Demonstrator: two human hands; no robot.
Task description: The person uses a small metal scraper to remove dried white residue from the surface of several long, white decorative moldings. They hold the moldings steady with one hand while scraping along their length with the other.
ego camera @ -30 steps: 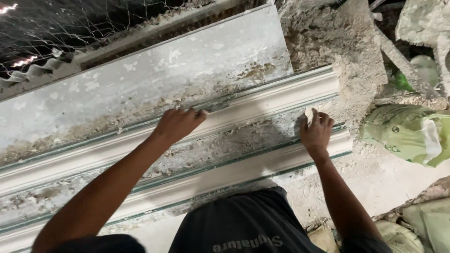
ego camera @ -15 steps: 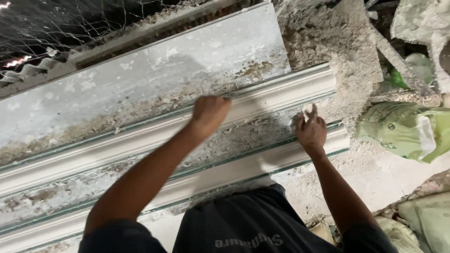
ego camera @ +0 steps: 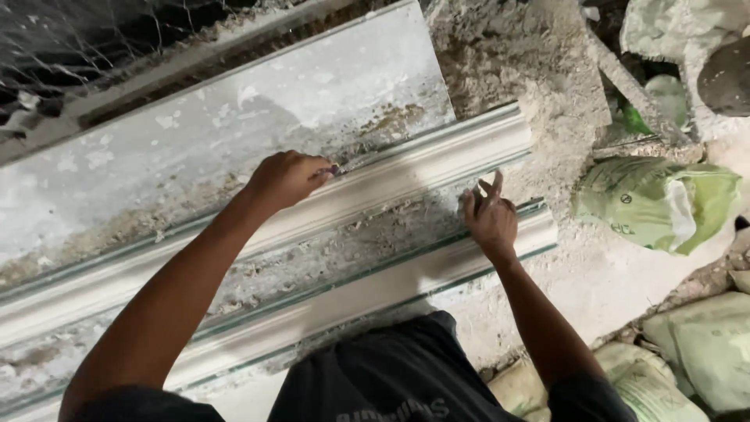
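Two long white plaster mouldings run from lower left to upper right, the upper moulding [ego camera: 422, 168] and the lower moulding [ego camera: 375, 285]. A rough, crumbly strip [ego camera: 328, 250] lies between them. My left hand [ego camera: 285, 178] rests on the upper moulding's far edge, fingers closed around a small dark tool whose tip pokes out. My right hand [ego camera: 490, 219] touches the rough strip near the mouldings' right end, with its fingers spread and nothing in it.
A flat whitish slab [ego camera: 234, 133] lies beyond the mouldings, with wire mesh [ego camera: 94, 39] at the far left. Loose plaster powder [ego camera: 531, 70] is heaped at the right end. Green sacks [ego camera: 656, 203] lie at the right and lower right [ego camera: 703, 344].
My left hand has slid to the right along the upper moulding. My right hand has moved slightly left and opened its fingers, and the white lump it held is no longer visible.
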